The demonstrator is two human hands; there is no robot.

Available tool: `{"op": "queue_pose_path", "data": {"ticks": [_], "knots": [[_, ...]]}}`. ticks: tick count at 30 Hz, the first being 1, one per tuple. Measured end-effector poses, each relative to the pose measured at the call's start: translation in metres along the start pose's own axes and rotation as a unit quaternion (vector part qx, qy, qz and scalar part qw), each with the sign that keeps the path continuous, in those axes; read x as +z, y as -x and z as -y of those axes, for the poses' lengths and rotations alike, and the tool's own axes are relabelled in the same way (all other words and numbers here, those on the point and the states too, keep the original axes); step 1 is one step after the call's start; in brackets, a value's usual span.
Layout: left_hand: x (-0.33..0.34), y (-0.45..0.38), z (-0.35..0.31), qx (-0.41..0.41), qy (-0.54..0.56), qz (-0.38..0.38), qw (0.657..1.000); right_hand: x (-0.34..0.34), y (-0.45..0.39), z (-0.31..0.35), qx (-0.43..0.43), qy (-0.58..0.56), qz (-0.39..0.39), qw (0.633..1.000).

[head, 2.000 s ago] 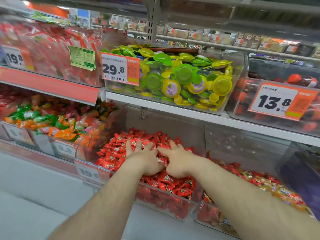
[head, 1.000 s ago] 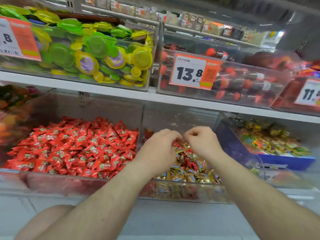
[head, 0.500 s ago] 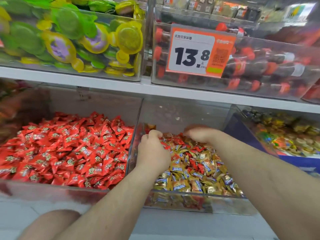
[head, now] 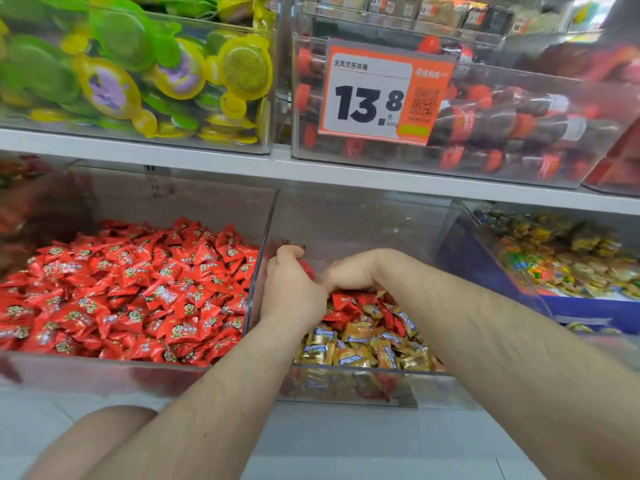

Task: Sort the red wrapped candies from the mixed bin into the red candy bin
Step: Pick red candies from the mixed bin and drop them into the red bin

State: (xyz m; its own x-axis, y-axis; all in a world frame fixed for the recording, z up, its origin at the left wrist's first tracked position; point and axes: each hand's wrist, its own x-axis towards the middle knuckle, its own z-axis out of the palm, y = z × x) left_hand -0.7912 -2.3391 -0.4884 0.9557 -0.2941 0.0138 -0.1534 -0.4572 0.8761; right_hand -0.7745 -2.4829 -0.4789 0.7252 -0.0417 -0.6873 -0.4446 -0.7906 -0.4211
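Note:
Both hands are inside the clear mixed bin (head: 346, 386), which holds gold and red wrapped candies (head: 360, 344). My left hand (head: 291, 285) is by the bin's left wall, fingers curled round red wrapped candies (head: 306, 268) that peek out beside it. My right hand (head: 349, 271) bends down into the pile at the bin's back, its fingertips hidden, so its hold is unclear. To the left stands the red candy bin (head: 104, 372), heaped with red wrapped candies (head: 138, 292).
A white shelf edge (head: 311, 168) runs just above the bins. On it sit a bin of green and yellow jelly cups (head: 138, 71) and a bin with a 13.8 price tag (head: 381, 91). A blue-walled bin (head: 491, 271) of mixed sweets stands at the right.
The view shifted right from the red candy bin to the mixed bin. Both hands left the red pile, went into the mixed bin and moved toward its back, closer together.

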Motion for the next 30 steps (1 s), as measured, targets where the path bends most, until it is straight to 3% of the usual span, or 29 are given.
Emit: {"op": "queue_pose_path", "data": {"ticks": [10,17,20,23,25,27,30], "knots": [[0.001,0.009,-0.007,0.061,-0.073,0.133,0.986,0.020,0.088,-0.027,-0.019,0.071,-0.094,0.993],[0.005,0.009,-0.005,0.154,-0.191,0.264,0.933,0.038,0.133,-0.058,-0.018,0.020,-0.201,0.979],[0.006,0.011,-0.005,0.176,-0.252,0.316,0.898,0.042,0.142,-0.061,-0.030,-0.031,-0.289,0.956],[0.006,0.010,-0.004,0.195,-0.268,0.329,0.884,0.047,0.143,-0.067,-0.037,-0.123,-0.405,0.905],[0.005,0.010,-0.005,0.199,-0.272,0.340,0.878,0.048,0.142,-0.071,-0.006,-0.117,-0.458,0.881],[0.005,0.011,-0.007,0.200,-0.282,0.346,0.872,0.049,0.143,-0.074,0.043,-0.082,-0.459,0.883],[0.007,0.010,-0.009,0.199,-0.306,0.342,0.866,0.053,0.145,-0.070,0.137,-0.012,-0.375,0.917]]}}
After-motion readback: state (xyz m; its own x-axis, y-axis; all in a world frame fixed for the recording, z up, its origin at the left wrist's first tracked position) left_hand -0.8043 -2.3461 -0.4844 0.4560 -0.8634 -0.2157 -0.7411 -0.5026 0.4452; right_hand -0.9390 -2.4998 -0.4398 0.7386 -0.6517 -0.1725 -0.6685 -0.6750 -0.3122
